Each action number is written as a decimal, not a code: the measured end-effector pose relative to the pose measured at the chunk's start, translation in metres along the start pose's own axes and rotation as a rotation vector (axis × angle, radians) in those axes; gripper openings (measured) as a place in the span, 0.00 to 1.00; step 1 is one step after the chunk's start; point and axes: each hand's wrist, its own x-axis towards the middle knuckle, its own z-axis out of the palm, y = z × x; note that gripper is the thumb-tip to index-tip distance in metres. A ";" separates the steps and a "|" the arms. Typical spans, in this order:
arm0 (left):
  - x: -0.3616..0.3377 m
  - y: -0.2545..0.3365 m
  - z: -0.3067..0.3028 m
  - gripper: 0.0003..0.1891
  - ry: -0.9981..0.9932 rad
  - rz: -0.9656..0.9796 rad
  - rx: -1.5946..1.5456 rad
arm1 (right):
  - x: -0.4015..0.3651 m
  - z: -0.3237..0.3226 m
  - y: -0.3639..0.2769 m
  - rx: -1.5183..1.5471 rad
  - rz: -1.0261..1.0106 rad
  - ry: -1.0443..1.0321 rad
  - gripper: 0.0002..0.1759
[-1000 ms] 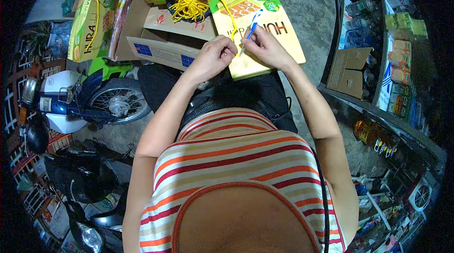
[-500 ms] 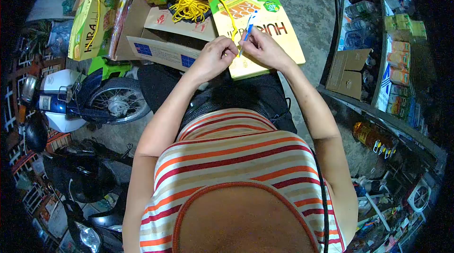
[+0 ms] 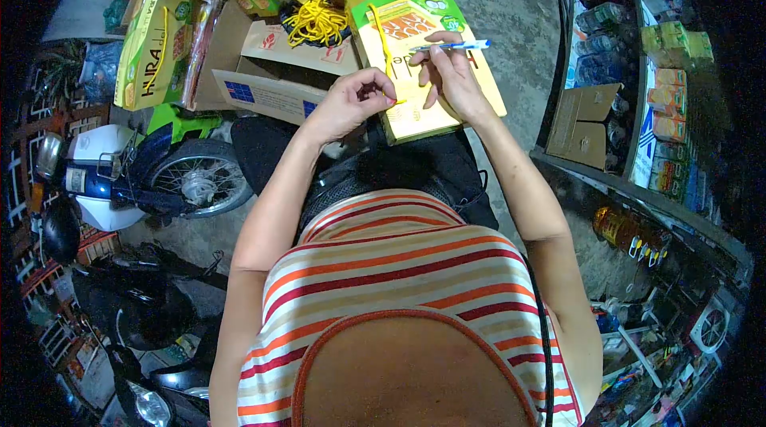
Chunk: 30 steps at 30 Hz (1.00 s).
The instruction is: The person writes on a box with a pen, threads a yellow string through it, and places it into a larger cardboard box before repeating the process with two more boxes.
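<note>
A yellow and green HURA box (image 3: 411,120) lies on my lap, its printed face up. A yellow cord (image 3: 382,36) runs down the left part of that face. My left hand (image 3: 347,104) is closed in a pinch on the cord's lower end at the box's left edge. Over the middle of the box, my right hand (image 3: 456,88) holds a slim blue-and-white pen (image 3: 455,45) between thumb and fingers. The pen lies sideways, with its thin tip pointing left, and its other fingers curl loosely above the box.
A bundle of yellow cord (image 3: 317,21) sits by an open cardboard carton (image 3: 263,92) at the left. More HURA boxes with cord handles (image 3: 148,52) stand behind. A motorbike wheel (image 3: 199,183) is at the left, and shelves with a cardboard box (image 3: 586,128) at the right.
My right hand has drawn away from my left, and the pen has turned from upright to sideways. My left hand stays pinched on the cord, slightly lower.
</note>
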 end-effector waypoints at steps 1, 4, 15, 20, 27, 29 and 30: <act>-0.001 0.001 0.001 0.05 0.003 0.004 -0.024 | 0.000 0.000 0.004 -0.068 -0.043 -0.009 0.12; -0.002 0.011 0.002 0.06 0.009 -0.025 0.026 | -0.003 0.005 0.000 -0.215 -0.096 -0.030 0.14; 0.008 -0.008 0.030 0.27 0.157 -0.161 -0.438 | -0.004 0.000 -0.005 -0.390 -0.048 0.117 0.12; 0.036 0.000 0.033 0.21 0.080 0.011 -0.647 | -0.011 0.003 -0.030 -0.336 -0.066 0.197 0.12; -0.002 0.116 0.025 0.36 0.367 0.211 0.473 | -0.032 -0.033 -0.137 -0.518 -0.900 0.699 0.18; -0.006 0.115 0.018 0.37 0.318 0.362 0.646 | -0.046 -0.010 -0.163 -0.568 -0.887 0.808 0.28; -0.008 0.112 0.014 0.38 0.269 0.511 0.820 | -0.055 -0.017 -0.166 -0.700 -0.809 0.719 0.30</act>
